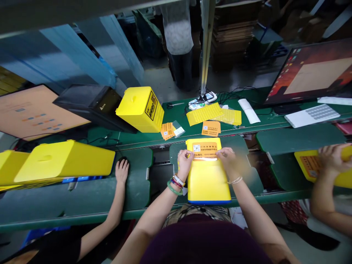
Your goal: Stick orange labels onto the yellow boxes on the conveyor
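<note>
In front of me a yellow plastic box with a blue bottom edge lies on the green bench. Over its far half is an orange label printed with a QR code and black characters. My left hand pinches the label's left edge between thumb and fingers; several bracelets ring that wrist. The right hand pinches the opposite edge, its back partly blurred. A bright reflection runs along the label's near edge; whether the label touches the box there I cannot tell.
Beyond the box lie more orange labels, yellow sticker sheets and scissors. Another yellow box stands at the back. A co-worker's hand rests on a mouse at left; another co-worker's hand holds a yellow box at right.
</note>
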Demonstrator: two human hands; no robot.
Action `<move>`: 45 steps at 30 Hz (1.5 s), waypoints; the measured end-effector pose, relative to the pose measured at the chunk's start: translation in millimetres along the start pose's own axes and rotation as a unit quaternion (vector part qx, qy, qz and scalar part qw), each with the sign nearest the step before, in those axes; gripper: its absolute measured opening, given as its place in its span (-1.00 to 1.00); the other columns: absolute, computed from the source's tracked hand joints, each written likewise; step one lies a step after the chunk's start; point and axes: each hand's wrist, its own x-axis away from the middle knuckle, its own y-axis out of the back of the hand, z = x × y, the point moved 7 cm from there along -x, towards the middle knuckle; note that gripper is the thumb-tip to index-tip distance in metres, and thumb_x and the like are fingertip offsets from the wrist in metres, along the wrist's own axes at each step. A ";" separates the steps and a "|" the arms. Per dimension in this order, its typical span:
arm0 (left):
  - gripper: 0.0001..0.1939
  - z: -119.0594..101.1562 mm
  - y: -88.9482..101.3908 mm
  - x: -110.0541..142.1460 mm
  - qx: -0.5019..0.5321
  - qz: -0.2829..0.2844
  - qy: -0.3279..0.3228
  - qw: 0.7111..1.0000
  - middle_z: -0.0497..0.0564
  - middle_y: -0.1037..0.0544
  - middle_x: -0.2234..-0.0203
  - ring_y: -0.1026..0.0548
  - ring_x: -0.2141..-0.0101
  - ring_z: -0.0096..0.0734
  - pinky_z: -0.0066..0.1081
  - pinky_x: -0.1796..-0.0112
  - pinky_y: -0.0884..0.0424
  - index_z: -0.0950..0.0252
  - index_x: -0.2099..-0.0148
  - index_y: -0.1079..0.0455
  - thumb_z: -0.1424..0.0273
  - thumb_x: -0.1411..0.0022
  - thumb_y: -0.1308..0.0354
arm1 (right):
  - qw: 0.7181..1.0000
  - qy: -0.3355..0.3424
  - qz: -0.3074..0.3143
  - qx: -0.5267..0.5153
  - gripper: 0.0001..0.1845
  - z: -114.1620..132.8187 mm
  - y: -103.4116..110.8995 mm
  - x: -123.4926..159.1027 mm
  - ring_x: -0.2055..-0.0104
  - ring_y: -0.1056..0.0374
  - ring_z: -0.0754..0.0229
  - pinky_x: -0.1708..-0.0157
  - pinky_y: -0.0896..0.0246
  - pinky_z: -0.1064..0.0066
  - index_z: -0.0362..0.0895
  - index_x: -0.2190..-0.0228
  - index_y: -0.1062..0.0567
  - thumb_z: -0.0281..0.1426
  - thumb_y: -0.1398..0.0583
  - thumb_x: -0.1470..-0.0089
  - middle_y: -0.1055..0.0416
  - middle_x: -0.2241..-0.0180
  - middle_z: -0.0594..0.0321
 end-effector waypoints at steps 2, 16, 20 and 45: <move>-0.81 1.8 -0.3 0.0 0.001 -0.001 -0.001 1.000 -0.10 -0.31 0.57 -0.31 0.39 -0.37 -0.42 0.34 -0.21 0.24 0.53 -0.31 0.44 -0.12 -0.16 | 1.000 0.002 0.003 0.003 -0.83 1.7 -0.4 0.2 0.23 -0.28 0.14 0.22 -0.19 0.32 -0.12 0.55 -0.53 -0.28 -0.25 0.08 -0.38 0.32 0.18; -0.84 -33.7 1.6 8.9 -0.304 0.029 -0.135 0.943 0.12 -0.47 0.32 -0.39 0.20 -0.12 -0.20 0.19 -0.32 0.29 0.26 -0.40 0.32 -0.27 -0.07 | 0.988 0.067 0.018 0.138 -0.78 6.2 -2.2 2.4 0.23 -0.27 0.11 0.23 -0.19 0.31 -0.10 0.43 -0.53 -0.21 -0.19 -0.03 -0.35 0.26 0.14; -0.61 -50.7 -7.0 16.0 -0.400 0.049 -0.188 0.896 0.29 -0.45 0.05 -0.33 -0.06 0.06 -0.01 -0.03 -0.25 0.40 -0.09 -0.32 0.27 -0.33 0.04 | 0.985 0.051 0.018 0.166 -0.59 -6.8 1.7 3.4 0.19 -0.31 0.05 0.19 -0.23 0.25 -0.10 0.21 -0.47 -0.06 -0.17 -0.05 -0.40 0.21 0.09; -0.49 81.7 92.5 -1.7 -0.080 0.028 0.056 0.995 -0.01 -0.39 -0.19 -0.43 -0.11 -0.23 -0.21 -0.08 -0.36 0.10 -0.35 -0.10 0.24 -0.39 0.17 | 0.983 -0.121 0.133 -0.032 -0.61 -65.0 -60.5 35.1 0.14 -0.41 -0.05 0.12 -0.35 0.06 -0.12 0.34 -0.55 -0.05 -0.18 -0.04 -0.52 0.29 0.11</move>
